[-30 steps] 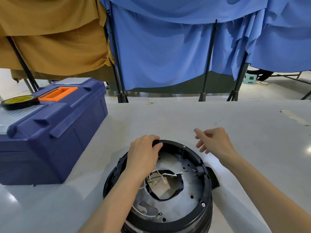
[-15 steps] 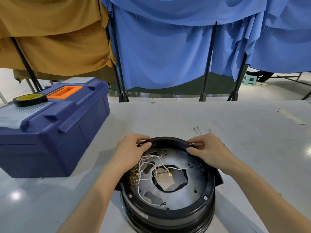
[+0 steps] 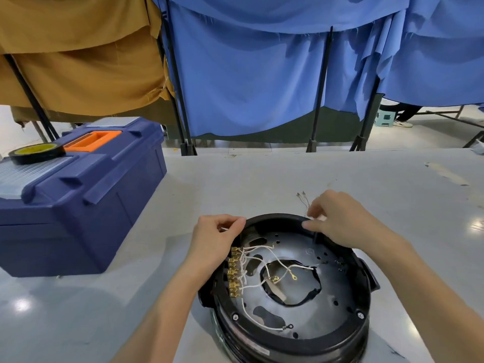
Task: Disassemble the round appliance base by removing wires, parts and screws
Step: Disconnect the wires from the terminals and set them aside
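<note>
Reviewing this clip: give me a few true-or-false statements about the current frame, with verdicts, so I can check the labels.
1. A roll of tape lies on the blue toolbox. True.
2. The toolbox lid stands open. False: it is closed.
3. White wires lie inside the round base. True.
4. The right hand holds a screwdriver. False: no tool shows; its fingers are at the base's far rim.
5. The left hand rests on the toolbox. False: it is at the base's far-left rim.
</note>
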